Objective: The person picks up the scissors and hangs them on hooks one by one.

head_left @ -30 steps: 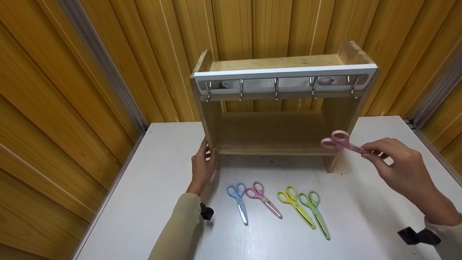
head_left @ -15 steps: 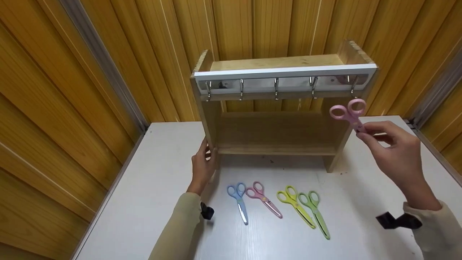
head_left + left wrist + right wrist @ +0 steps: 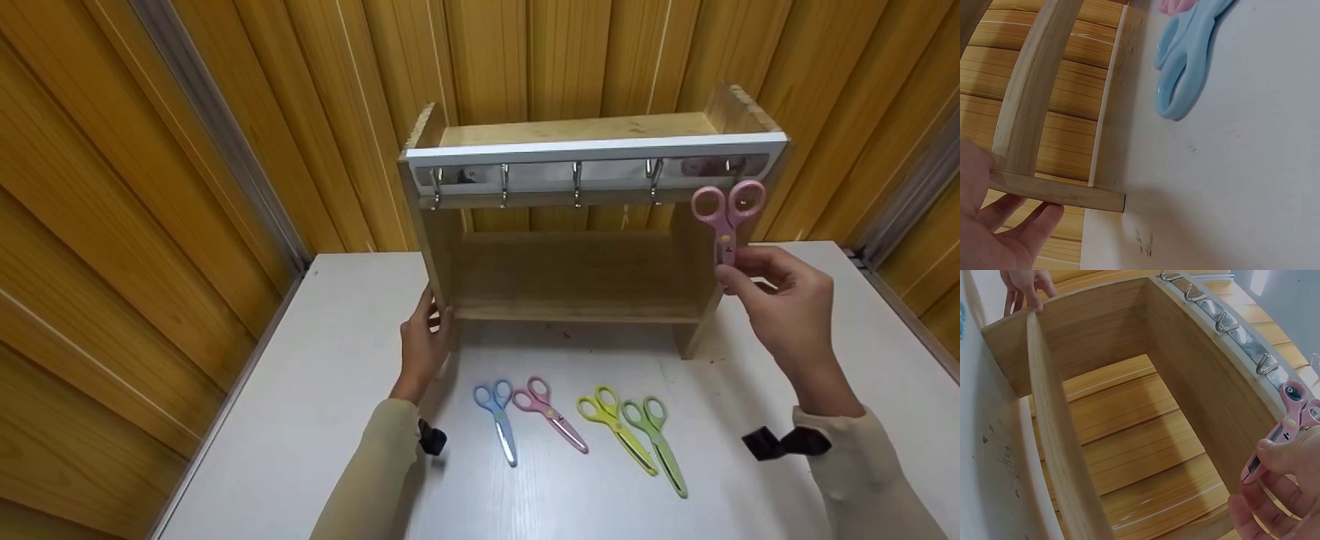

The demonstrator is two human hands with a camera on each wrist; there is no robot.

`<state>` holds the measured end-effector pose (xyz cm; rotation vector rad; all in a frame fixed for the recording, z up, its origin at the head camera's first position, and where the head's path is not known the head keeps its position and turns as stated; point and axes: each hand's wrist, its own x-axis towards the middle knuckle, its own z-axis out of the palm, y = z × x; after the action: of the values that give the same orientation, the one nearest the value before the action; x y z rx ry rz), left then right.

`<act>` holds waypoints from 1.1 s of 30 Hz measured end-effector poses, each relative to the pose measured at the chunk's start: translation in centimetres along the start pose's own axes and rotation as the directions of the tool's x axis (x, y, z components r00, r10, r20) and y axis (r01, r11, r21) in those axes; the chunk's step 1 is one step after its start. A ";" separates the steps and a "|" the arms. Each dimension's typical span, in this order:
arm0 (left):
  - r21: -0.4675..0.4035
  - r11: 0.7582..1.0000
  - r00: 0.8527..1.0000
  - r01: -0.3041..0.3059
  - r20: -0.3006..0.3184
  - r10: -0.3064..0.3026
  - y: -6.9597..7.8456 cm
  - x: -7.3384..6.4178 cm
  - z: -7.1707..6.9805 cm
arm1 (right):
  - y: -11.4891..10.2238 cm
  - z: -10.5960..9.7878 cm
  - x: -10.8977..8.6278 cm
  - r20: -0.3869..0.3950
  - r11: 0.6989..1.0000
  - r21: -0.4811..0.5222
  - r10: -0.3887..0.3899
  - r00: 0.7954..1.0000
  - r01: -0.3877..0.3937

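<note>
My right hand (image 3: 791, 304) pinches a pair of pink scissors (image 3: 726, 232) by the blade end, finger loops upward. The loops are right at the rightmost metal hook of the hook rail (image 3: 600, 148), and overlap it in the head view. In the right wrist view, thumb and fingers hold the pink blade cover, with the scissors (image 3: 1293, 417) beside the rail's end. My left hand (image 3: 426, 349) grips the left side panel of the wooden shelf (image 3: 574, 312) low down; the left wrist view has its fingers behind the panel (image 3: 1067, 191).
On the white table (image 3: 345, 390) before the shelf lie blue scissors (image 3: 502, 427), a second pink pair (image 3: 553, 416), yellow scissors (image 3: 618, 429) and light green scissors (image 3: 660, 446). Several other hooks (image 3: 577, 184) hang bare along the rail. Wood-pattern panels (image 3: 360, 112) stand close behind.
My right hand has moved left and up with the pink scissors, turning their loops upright and bringing them to the rightmost hook. My left hand stays on the side panel.
</note>
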<state>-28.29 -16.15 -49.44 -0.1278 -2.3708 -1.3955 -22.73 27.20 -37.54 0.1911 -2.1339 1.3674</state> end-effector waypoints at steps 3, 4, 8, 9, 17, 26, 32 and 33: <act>-0.005 1.000 1.000 -0.007 -0.002 0.007 0.1 0.0 0.1 | 0.4 0.5 0.0 -0.003 1.000 0.007 0.022 1.000 -0.022; -0.006 1.000 1.000 -0.007 -0.001 0.007 0.1 0.0 0.1 | 0.5 0.6 0.0 -0.006 1.000 0.007 0.031 1.000 -0.030; -0.010 1.000 1.000 -0.005 0.006 0.005 0.2 0.0 0.2 | 0.8 0.8 -0.1 -0.012 0.998 0.011 0.063 0.998 -0.063; -0.009 1.000 1.000 -0.003 0.006 0.003 0.3 0.0 0.2 | 0.8 0.8 -0.2 -0.012 0.998 0.012 0.068 0.998 -0.068; -0.016 1.000 1.000 -0.017 0.004 0.018 0.4 0.0 0.4 | 1.2 0.8 -0.3 -0.017 0.997 0.046 0.066 0.998 -0.065; -0.017 1.000 1.000 0.012 0.003 -0.012 0.1 0.0 0.2 | 1.5 1.1 -0.5 0.010 0.996 0.053 0.070 0.998 -0.070; -0.001 1.000 1.000 0.007 0.000 -0.007 0.0 -0.1 0.0 | 1.6 1.4 -0.6 -0.007 0.996 0.043 0.078 0.997 -0.078; 0.005 1.000 1.000 0.007 -0.004 -0.007 -0.1 -0.1 -0.1 | 1.6 1.5 -0.6 -0.010 0.996 0.043 0.080 0.997 -0.079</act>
<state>-28.19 -16.21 -49.52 -0.1159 -2.3735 -1.3922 -23.57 26.55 -39.58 0.1154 -2.1248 1.4563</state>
